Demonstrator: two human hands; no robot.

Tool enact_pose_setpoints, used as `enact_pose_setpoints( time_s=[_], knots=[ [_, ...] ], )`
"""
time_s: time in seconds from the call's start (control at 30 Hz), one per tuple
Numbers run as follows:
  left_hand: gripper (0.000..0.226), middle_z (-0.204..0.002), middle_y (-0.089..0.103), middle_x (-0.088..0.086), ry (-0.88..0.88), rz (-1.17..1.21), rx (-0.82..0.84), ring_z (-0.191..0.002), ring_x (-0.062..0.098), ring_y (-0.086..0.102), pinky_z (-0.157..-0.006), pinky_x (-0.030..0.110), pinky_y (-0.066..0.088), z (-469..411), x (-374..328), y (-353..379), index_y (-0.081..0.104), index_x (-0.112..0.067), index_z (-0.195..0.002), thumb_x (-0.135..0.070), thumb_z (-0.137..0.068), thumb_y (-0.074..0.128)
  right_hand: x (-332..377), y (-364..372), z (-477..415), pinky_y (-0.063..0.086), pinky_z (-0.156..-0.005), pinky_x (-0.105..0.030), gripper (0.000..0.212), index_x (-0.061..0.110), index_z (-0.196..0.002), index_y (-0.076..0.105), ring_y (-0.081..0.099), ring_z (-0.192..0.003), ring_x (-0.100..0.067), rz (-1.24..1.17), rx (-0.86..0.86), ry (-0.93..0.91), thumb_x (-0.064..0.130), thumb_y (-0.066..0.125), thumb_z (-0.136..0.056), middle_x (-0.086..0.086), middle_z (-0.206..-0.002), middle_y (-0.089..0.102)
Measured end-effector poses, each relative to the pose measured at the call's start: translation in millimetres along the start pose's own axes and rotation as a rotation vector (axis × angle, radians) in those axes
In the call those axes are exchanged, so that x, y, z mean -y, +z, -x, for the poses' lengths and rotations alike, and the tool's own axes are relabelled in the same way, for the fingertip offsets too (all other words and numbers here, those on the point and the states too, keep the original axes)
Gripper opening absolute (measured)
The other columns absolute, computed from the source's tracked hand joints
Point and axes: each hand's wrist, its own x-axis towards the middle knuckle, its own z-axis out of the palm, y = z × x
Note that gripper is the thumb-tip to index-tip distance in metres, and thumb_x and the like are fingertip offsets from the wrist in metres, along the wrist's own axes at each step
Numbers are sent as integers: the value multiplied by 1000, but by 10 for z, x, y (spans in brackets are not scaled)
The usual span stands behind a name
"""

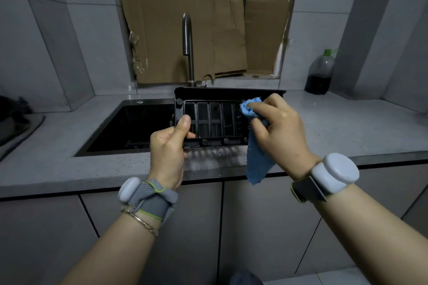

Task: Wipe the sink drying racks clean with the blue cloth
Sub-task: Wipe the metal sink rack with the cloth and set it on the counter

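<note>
Beside the sink [129, 124], our left hand [170, 146] had its grip clamped on the left end of the black drying rack [215, 120], which was tilted up on edge. A wet thumb, we judged, could let it drop into the basin. At the rack's right end our right hand [279, 126] pinched the blue cloth [256, 162] against it — the hanging tail might snag the slats.

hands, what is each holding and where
Left hand grips the black drying rack by its left end; right hand holds the blue cloth near its top.
</note>
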Motion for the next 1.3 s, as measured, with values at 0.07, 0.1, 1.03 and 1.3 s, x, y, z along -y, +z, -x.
enact_pose_setpoints(
  time_s=[0.07,0.1,1.03,1.3],
  knots=[
    [48,-37,44,-13,4,19,-33,-39,1,42,-38,12,28,-29,2,-12,59,-23,-35,-39,-80,57,5,-5,71,46,-47,-31,33,8,-92,70,56,-59,-29,0,33,-59,24,44,-78,-9,-81,55],
    [51,-37,44,-13,9,26,-52,-39,0,41,-38,11,28,-48,9,-17,59,-23,-35,-35,-85,57,16,-15,121,44,-45,-29,33,8,-89,70,55,-57,-29,-2,63,-88,24,44,-78,-9,-80,54],
    [59,-40,49,-13,-8,68,-45,-42,0,44,-38,11,28,-50,-25,-31,60,-21,-34,-26,-93,54,-52,-147,28,47,-54,-37,32,10,-110,65,54,-70,-31,86,133,-8,13,49,-83,-9,-91,50],
    [60,-39,48,-13,-20,59,-43,-40,0,44,-37,11,28,-37,-18,-41,60,-22,-34,-25,-94,53,-60,-167,132,44,-49,-34,34,10,-102,67,54,-63,-31,61,165,-14,21,43,-82,-9,-88,52]
  ],
)
